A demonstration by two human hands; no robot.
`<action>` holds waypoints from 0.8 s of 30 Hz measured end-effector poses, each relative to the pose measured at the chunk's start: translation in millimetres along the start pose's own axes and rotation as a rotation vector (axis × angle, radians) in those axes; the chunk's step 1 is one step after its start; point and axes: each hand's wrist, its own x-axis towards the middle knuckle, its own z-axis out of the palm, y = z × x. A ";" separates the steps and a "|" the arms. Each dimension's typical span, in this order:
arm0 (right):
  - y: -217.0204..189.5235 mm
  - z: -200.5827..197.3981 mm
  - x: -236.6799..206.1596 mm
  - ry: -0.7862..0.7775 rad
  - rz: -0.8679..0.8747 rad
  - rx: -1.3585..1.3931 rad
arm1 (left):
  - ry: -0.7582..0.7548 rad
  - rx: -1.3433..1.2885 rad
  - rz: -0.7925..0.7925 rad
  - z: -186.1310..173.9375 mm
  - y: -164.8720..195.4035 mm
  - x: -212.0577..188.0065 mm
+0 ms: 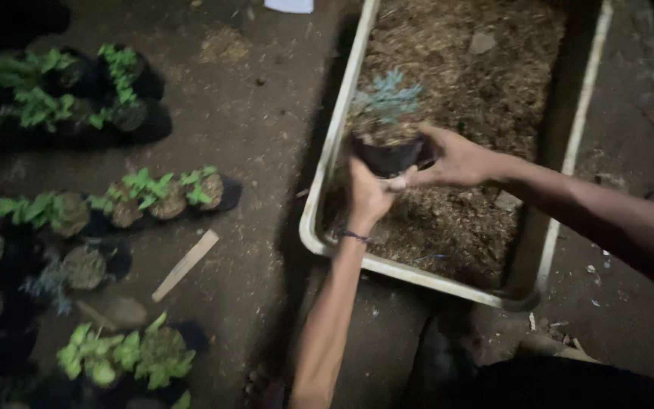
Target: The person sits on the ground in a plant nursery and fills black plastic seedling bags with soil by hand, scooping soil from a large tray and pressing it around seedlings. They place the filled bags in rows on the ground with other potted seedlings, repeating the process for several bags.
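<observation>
From the head view, both hands grip a small black plastic nursery bag (pixel 392 157) holding a bluish-green seedling (pixel 390 98), above the long white tray of brown mulch (pixel 332 144). The left hand (pixel 366 198) cups it from six o'clock, fingers closed; the right hand (pixel 456 157) pinches its rim from three o'clock. I reckon the soft bag could buckle and spill soil, or tip the seedling. Leafy potted seedlings (pixel 157 193) sit at nine o'clock on the dirt floor.

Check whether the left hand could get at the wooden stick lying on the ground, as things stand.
Probably not right now: the left hand is wrapped on the black seedling bag over the tray. The wooden stick lies unobstructed, apart to the left.
</observation>
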 end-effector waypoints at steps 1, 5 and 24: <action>2.0 8.8 0.2 0.070 0.080 0.070 | -0.049 -0.017 -0.007 -0.7 -5.1 -4.9; 27.5 21.6 14.1 0.135 0.113 -0.093 | -0.027 0.085 0.115 -1.9 -18.8 -14.2; -59.7 91.9 134.4 -0.202 -0.058 -0.324 | 1.218 -0.456 -0.232 -155.9 6.0 -49.4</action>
